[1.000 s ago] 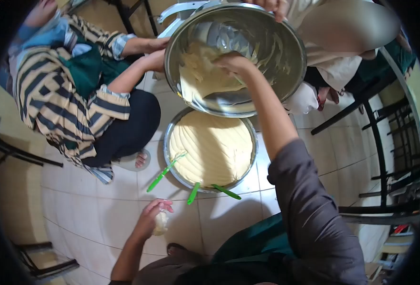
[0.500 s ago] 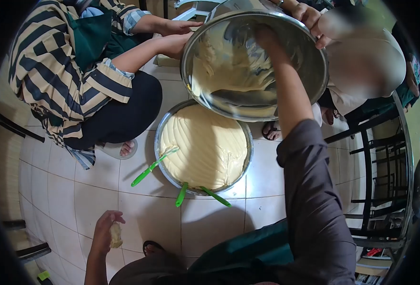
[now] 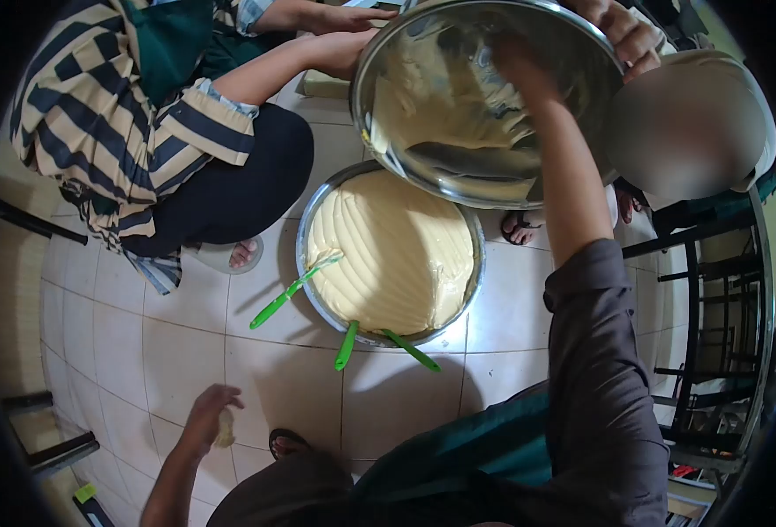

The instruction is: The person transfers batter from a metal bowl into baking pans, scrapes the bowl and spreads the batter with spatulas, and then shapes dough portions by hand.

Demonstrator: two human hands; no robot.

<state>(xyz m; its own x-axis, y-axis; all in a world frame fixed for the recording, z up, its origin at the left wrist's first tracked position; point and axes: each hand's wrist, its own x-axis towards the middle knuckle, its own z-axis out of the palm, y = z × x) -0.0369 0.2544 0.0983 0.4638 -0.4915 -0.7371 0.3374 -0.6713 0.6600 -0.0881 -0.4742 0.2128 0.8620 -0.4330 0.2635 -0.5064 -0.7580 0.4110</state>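
My right hand (image 3: 518, 61) reaches inside a large metal bowl (image 3: 471, 162), by its inner wall, which is smeared with pale batter. Motion blur hides how its fingers are set. Other people's hands hold the bowl tilted, its mouth toward me, above a round metal tub (image 3: 304, 237) on the floor. Smooth, ridged cream-coloured batter (image 3: 388, 255) fills the tub. My left hand (image 3: 214, 413) hangs low at the left, fingers loosely apart and partly coated with batter. It appears to hold nothing.
Three green-handled spatulas, a left one (image 3: 274, 309), a middle one (image 3: 347, 347) and a right one (image 3: 413, 351), rest on the tub's near rim. One person in a striped shirt (image 3: 204, 140) crouches left; another is at right. Metal-framed furniture (image 3: 691, 342) lines the right side.
The view has shifted a little, so the tub and bowl appear higher and farther right. My right hand is blurred in motion inside the bowl. The left hand still hangs low.
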